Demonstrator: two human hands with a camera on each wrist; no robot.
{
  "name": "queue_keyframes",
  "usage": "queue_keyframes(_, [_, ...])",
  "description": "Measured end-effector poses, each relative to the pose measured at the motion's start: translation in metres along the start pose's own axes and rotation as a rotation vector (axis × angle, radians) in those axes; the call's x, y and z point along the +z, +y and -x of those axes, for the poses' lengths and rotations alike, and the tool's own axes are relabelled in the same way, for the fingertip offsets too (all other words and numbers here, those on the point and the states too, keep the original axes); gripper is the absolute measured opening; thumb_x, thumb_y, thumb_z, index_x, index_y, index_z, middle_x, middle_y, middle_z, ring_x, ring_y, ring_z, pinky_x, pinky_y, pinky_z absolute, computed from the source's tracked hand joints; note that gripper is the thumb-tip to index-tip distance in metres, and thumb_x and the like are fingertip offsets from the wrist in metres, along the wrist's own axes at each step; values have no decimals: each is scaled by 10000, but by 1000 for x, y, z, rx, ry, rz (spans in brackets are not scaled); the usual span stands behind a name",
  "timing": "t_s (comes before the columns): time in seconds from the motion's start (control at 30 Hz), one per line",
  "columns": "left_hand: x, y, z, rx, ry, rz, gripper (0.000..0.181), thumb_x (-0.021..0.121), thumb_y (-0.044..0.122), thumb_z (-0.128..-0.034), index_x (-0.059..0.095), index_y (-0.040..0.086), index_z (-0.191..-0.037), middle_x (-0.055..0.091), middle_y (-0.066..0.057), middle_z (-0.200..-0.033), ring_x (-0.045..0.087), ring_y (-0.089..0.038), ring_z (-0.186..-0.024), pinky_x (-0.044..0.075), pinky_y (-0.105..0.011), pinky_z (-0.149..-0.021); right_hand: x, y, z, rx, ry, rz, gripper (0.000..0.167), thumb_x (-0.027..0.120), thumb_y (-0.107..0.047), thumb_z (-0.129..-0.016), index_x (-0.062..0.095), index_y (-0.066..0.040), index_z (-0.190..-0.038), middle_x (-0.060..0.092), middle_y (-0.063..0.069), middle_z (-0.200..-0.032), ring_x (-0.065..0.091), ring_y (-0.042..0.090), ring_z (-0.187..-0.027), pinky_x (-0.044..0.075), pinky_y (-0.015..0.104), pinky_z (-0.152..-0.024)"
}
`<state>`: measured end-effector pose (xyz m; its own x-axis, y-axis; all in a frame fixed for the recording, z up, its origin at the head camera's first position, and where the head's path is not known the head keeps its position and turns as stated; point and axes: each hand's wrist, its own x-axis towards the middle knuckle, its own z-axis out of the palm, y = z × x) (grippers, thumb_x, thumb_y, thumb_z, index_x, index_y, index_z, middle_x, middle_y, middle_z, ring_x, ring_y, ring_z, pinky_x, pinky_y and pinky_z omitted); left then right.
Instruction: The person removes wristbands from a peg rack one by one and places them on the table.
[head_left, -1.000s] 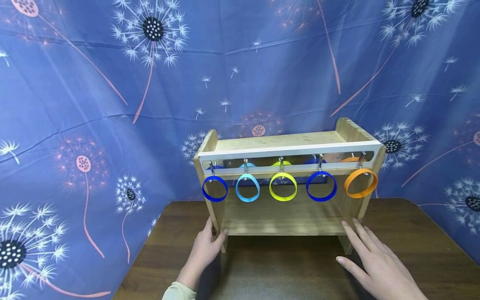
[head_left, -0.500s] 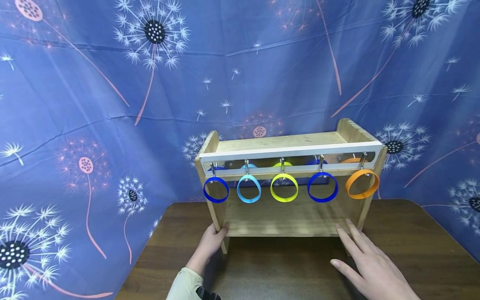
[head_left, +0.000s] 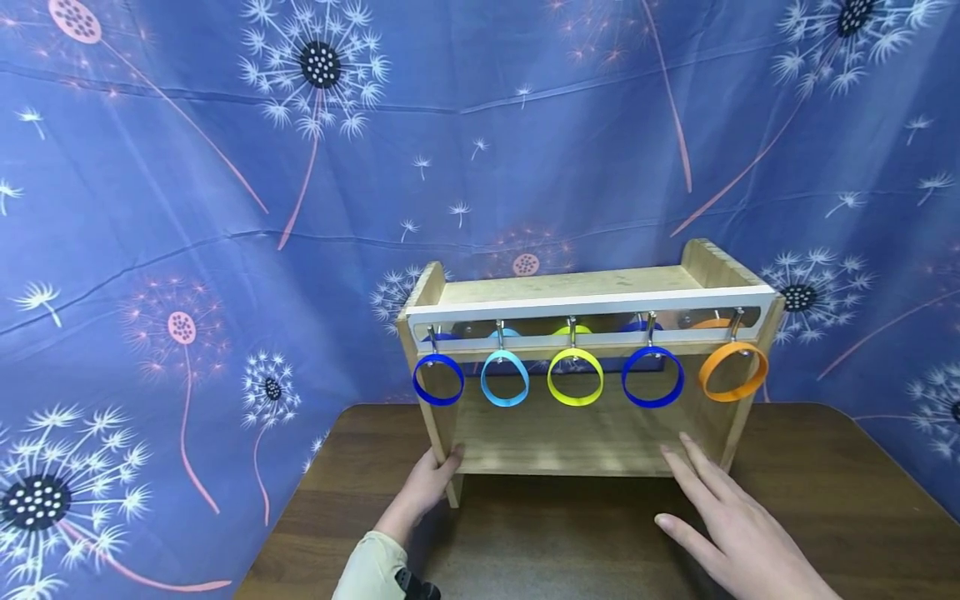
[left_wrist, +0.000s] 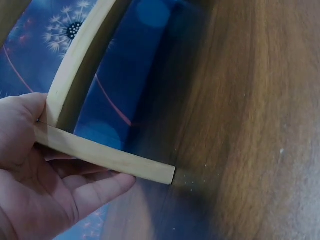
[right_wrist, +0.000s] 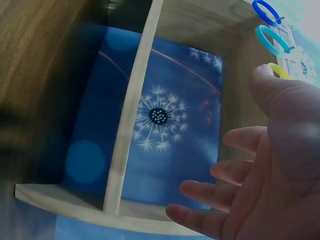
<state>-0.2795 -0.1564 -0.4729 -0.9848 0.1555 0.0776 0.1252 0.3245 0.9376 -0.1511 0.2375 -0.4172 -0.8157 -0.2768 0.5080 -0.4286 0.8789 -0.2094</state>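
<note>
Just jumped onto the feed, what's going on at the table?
A person's left hand grips the lower left side of a wooden rack at the brown table. The right hand is extended by the rack's lower right, fingers spread; whether it touches the wood is unclear. Five rings in blue, light blue, yellow and orange hang from hooks along the front, above both hands.

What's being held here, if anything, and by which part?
The shelf, low on its left panel, in the left grip; the right grip holds nothing.
</note>
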Motion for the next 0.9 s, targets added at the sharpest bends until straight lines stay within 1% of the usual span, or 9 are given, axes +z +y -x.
queue_keyframes(0.17, [-1,-3,1,49,-14,-17,539,530,341,-1011,465,-86,-1335,515,-84,-954,513,-259,-885,492,-405,-719,-3,-6,-5,-19,22,-42,779,737,-383,-862,355,-179,-1510,253,136,-1573,445,423,-1278,432,539,-872])
queue_keyframes(0.23, [-2,-4,2,80,-21,-31,524,514,352,-1017,478,-86,-1302,514,-70,-927,521,-237,-853,495,-384,-689,-5,-10,-8,-13,26,-61,768,736,-382,-864,357,-210,-1510,300,139,-1552,441,408,-1288,415,516,-894])
queue_keyframes(0.33, [-2,-3,2,91,-22,-26,464,498,359,-1023,507,-67,-1206,432,-12,-792,461,-172,-681,442,-311,-571,-8,-16,-12,8,22,-98,735,720,-401,-877,362,-265,-1505,380,141,-1508,459,414,-1269,416,551,-890])
queue_keyframes(0.5, [-1,-2,0,36,-18,-22,373,506,333,-1025,520,-19,-1146,366,16,-729,382,-138,-596,375,-272,-524,-11,-25,-19,43,28,-149,637,688,-414,-902,421,-303,-1469,490,96,-1433,503,372,-1241,437,586,-858])
queue_keyframes(0.57, [-1,-2,0,25,-22,-25,374,510,327,-1024,518,-26,-1147,360,15,-714,374,-136,-579,370,-269,-517,-11,-28,-21,42,47,-161,599,694,-387,-905,456,-302,-1448,531,75,-1397,531,330,-1224,447,551,-857])
queue_keyframes(0.67, [-1,-1,0,28,-28,-35,385,513,338,-1021,520,-26,-1146,361,18,-695,369,-123,-556,364,-255,-505,-10,-31,-23,29,91,-183,567,720,-326,-895,501,-300,-1417,578,49,-1350,571,286,-1184,454,323,-914])
queue_keyframes(0.73, [-1,0,0,25,-28,-38,381,513,338,-1021,521,-28,-1126,360,21,-683,369,-116,-543,359,-249,-496,-9,-32,-25,24,112,-203,553,732,-298,-887,524,-299,-1399,599,32,-1325,588,259,-1157,415,160,-898])
queue_keyframes(0.8, [-1,1,1,23,-26,-44,357,510,336,-1023,521,-15,-1087,362,24,-677,375,-113,-538,359,-245,-490,-8,-34,-27,24,130,-226,535,742,-281,-881,547,-302,-1379,618,14,-1299,600,222,-1132,344,52,-854])
queue_keyframes(0.9, [-1,0,0,20,-20,-52,324,510,335,-1022,510,11,-1023,351,25,-660,366,-108,-518,355,-247,-477,-7,-38,-32,31,137,-260,497,742,-270,-881,577,-304,-1349,640,-13,-1261,622,86,-979,384,103,-730])
